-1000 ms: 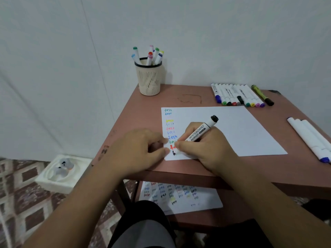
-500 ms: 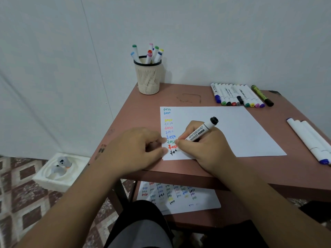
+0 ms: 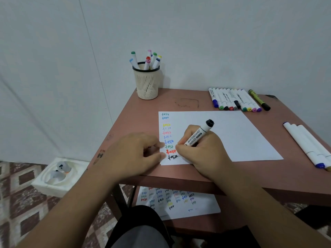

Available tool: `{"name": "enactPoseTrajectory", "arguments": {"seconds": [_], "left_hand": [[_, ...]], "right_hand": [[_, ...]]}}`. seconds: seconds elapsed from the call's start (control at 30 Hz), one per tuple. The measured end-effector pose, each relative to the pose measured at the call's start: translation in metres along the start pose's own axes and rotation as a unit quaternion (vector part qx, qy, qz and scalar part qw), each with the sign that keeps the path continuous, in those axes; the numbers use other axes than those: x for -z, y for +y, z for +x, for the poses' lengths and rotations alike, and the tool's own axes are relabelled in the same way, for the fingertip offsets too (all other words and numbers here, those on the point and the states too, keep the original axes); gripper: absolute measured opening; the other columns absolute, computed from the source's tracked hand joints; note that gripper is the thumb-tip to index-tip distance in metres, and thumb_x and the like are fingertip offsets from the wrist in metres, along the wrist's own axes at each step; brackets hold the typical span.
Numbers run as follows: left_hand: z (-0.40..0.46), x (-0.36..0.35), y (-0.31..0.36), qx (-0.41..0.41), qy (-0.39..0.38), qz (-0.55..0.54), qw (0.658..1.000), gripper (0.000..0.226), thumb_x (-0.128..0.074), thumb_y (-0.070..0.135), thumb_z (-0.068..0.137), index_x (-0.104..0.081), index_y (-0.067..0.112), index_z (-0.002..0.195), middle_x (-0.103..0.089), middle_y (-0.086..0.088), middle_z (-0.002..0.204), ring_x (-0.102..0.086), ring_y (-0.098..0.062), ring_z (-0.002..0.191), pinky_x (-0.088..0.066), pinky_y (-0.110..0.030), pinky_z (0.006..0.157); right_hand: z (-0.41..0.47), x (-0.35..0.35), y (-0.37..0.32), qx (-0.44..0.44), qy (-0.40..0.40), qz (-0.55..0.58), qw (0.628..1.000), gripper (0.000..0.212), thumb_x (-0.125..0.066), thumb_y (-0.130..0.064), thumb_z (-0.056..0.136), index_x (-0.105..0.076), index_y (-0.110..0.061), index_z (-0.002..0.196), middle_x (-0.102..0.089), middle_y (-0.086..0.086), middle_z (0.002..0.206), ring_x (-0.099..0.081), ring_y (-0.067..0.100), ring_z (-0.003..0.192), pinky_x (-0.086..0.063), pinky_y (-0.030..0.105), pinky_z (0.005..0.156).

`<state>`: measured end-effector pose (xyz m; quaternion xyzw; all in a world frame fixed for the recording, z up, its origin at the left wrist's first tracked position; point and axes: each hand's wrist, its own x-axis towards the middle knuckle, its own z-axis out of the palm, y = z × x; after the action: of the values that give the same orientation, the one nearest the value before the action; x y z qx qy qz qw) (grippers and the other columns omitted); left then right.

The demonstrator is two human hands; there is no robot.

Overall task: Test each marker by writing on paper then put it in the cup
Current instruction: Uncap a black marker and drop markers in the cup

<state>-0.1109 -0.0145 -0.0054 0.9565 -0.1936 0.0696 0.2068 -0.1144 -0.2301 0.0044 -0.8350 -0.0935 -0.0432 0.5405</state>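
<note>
Left hand: nearest to us, resting on the near left corner of the table. We see its fingers curled loosely, the fingertips pressing the left edge of the paper to steady it; it grips nothing.

Right hand: closed round the whiteboard marker in a writing grip. Thumb and fingers pinch the lower barrel near the tip; the tip itself is hidden behind the fingers.

Marker position: tilted, black rear end pointing up and away, tip down at the lowest line of the paper, beside a black "test" under the column of coloured ones.

Handling: we judge the marker light, rigid and smooth-walled (a plastic barrel, so a firm pinch is needed to stop it twisting). Best hold for writing is low on the barrel, as now; for dropping it in the cup, mid-barrel would serve better.

Cap: we cannot tell where it is.

Step in hand: the written test looks all but finished; the transfer to the cup is not yet done.

Spare markers, right: three large white ones lie at the right edge, well apart from the paper.

Spare markers, far: a row of slim markers lies beyond the paper, with a dark green one just beside it.

Cup: at the far left corner, upright, already holding several markers.
</note>
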Motion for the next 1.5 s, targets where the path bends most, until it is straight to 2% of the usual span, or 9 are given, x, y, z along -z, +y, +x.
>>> {"name": "enactPoseTrajectory", "arguments": {"seconds": [0.23,0.4,0.5,0.9,1.07,1.2,1.3,1.43,1.5], "left_hand": [[0.0,0.001,0.009,0.013,-0.016,-0.168,0.986,0.083,-0.055,0.018,0.102,0.002,0.045,0.156,-0.061,0.028,0.091,-0.057,0.002,0.091,-0.041,-0.015,0.08],[0.005,-0.007,0.018,-0.021,-0.008,-0.204,0.979,0.082,-0.058,0.007,0.099,-0.007,0.038,0.155,-0.069,0.019,0.1,-0.062,-0.005,0.102,-0.045,-0.017,0.09],[0.005,-0.005,0.019,-0.029,0.0,-0.207,0.978,0.076,-0.059,0.005,0.098,-0.014,0.032,0.154,-0.071,0.018,0.1,-0.062,-0.002,0.102,-0.042,-0.01,0.086],[0.016,0.003,0.029,-0.064,-0.014,-0.194,0.979,0.077,-0.058,0.006,0.1,-0.017,0.052,0.146,-0.07,0.021,0.094,-0.062,-0.002,0.094,-0.04,-0.009,0.078],[0.03,0.002,0.022,-0.011,-0.072,-0.157,0.985,0.09,-0.073,0.035,0.091,-0.009,0.052,0.152,-0.062,0.025,0.112,-0.057,0.003,0.1,-0.042,-0.015,0.084],[0.033,0.008,0.011,0.009,-0.101,-0.091,0.991,0.093,-0.071,0.055,0.087,-0.007,0.051,0.154,-0.047,0.032,0.135,-0.043,0.005,0.122,-0.035,-0.024,0.108],[0.031,0.009,0.008,0.002,-0.107,-0.118,0.987,0.069,-0.061,0.042,0.097,-0.019,0.053,0.151,-0.057,0.032,0.132,-0.045,0.01,0.118,-0.036,-0.016,0.101],[0.057,0.019,0.007,0.026,0.007,-0.206,0.978,0.044,-0.061,0.029,0.097,-0.045,0.051,0.131,-0.06,0.027,0.118,-0.053,0.011,0.095,-0.039,-0.009,0.078],[0.079,0.028,0.002,0.051,0.117,-0.253,0.959,0.041,-0.061,0.029,0.095,-0.051,0.052,0.128,-0.062,0.026,0.115,-0.056,0.007,0.091,-0.041,-0.012,0.079]], "right_hand": [[0.002,0.007,-0.002,0.001,0.022,0.215,0.976,0.032,-0.085,0.006,0.076,-0.062,-0.013,0.088,-0.079,0.014,0.091,-0.077,0.028,0.084,-0.061,0.033,0.077],[0.002,0.006,-0.004,0.013,0.031,0.216,0.976,0.037,-0.087,0.002,0.074,-0.065,-0.027,0.076,-0.078,0.016,0.09,-0.076,0.026,0.083,-0.058,0.033,0.074],[0.002,0.007,-0.003,0.016,0.026,0.199,0.979,0.031,-0.089,0.0,0.073,-0.065,-0.017,0.081,-0.079,0.014,0.091,-0.076,0.024,0.082,-0.06,0.039,0.078],[0.004,0.007,0.0,0.026,0.008,0.211,0.977,0.03,-0.088,0.003,0.072,-0.065,-0.01,0.084,-0.074,0.01,0.07,-0.073,0.023,0.065,-0.057,0.029,0.062],[0.009,0.005,0.005,-0.001,0.033,0.2,0.979,0.025,-0.088,0.002,0.074,-0.069,-0.011,0.085,-0.078,0.011,0.083,-0.077,0.026,0.079,-0.062,0.041,0.074],[0.009,0.009,0.006,-0.018,0.08,0.319,0.944,0.017,-0.08,-0.007,0.078,-0.069,-0.004,0.091,-0.079,0.014,0.09,-0.076,0.028,0.085,-0.062,0.029,0.075],[0.01,0.014,0.0,-0.05,0.085,0.423,0.901,0.011,-0.058,0.0,0.098,-0.068,0.0,0.094,-0.077,0.019,0.095,-0.075,0.032,0.089,-0.061,0.037,0.081],[0.054,0.023,-0.032,-0.012,0.089,0.349,0.933,0.006,-0.062,-0.005,0.1,-0.067,-0.005,0.102,-0.076,0.015,0.098,-0.075,0.028,0.096,-0.062,0.04,0.089],[0.09,0.027,-0.055,0.041,0.124,0.276,0.952,0.027,-0.069,-0.006,0.095,-0.059,-0.024,0.113,-0.079,0.009,0.101,-0.077,0.026,0.095,-0.061,0.046,0.093]]}}
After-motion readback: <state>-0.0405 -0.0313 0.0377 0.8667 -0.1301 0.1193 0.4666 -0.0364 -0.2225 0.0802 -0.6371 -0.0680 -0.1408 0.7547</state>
